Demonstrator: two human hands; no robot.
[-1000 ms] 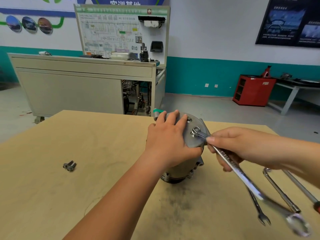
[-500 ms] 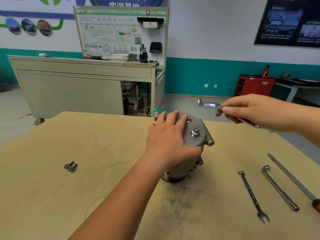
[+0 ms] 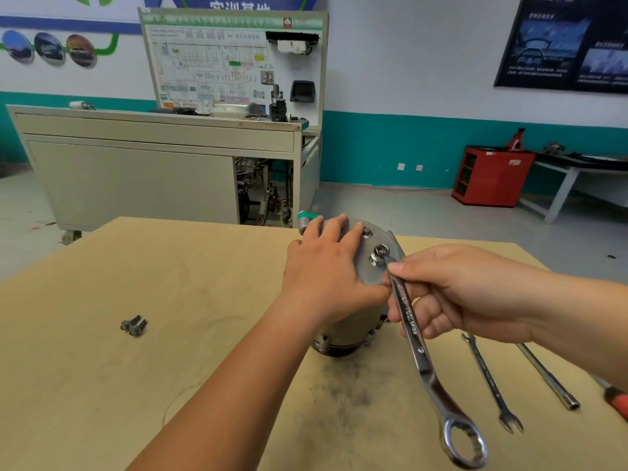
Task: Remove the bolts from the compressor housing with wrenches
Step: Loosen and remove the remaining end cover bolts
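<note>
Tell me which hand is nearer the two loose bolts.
Left. The left hand rests on the compressor housing, right of the bolts; the right hand, gripping the wrench, is farther right.

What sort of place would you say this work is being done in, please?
Probably a vehicle-repair training workshop: a wiring-diagram display board stands behind the wooden table, a red cabinet sits further back, and spare wrenches lie near the compressor.
</note>
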